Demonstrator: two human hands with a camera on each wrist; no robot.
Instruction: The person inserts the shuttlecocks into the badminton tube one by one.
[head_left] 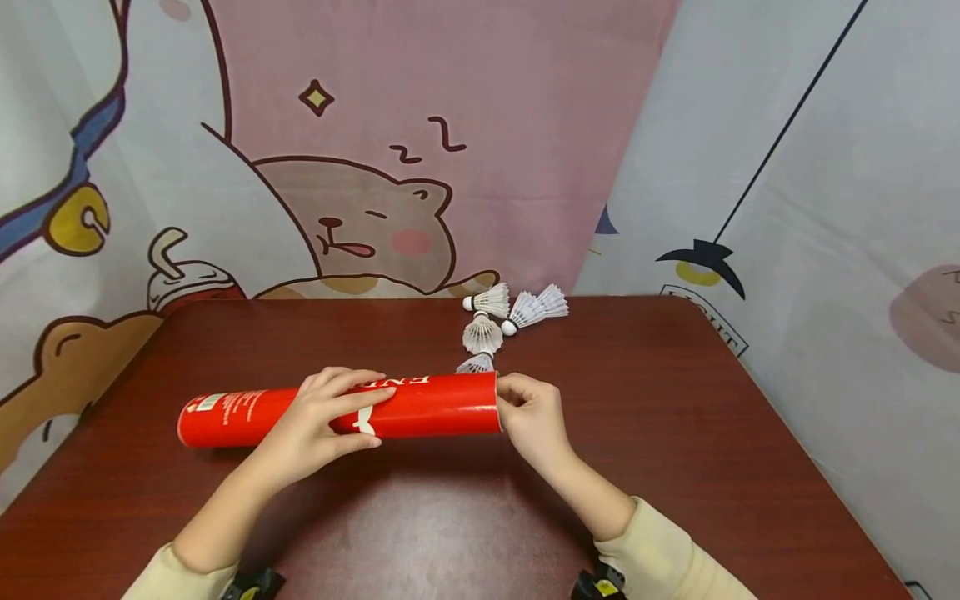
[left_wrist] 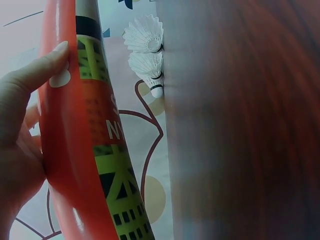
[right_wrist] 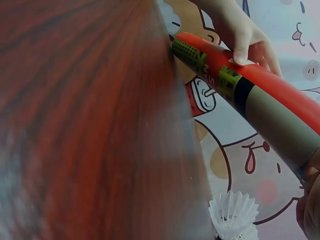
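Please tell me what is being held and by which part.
The left hand grips the red tube near mid-length; whether the right hand, at one end, holds anything is unclear.

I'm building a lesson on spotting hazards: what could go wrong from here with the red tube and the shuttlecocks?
1. The red tube is round; if the left hand loosens its hold, it might roll or slip.
2. The right hand has its fingertips hidden at the tube's end, so anything handled there could snag on the rim.
3. The shuttlecocks lie behind the tube, toward the far edge of the table; a careless swing could scatter them.
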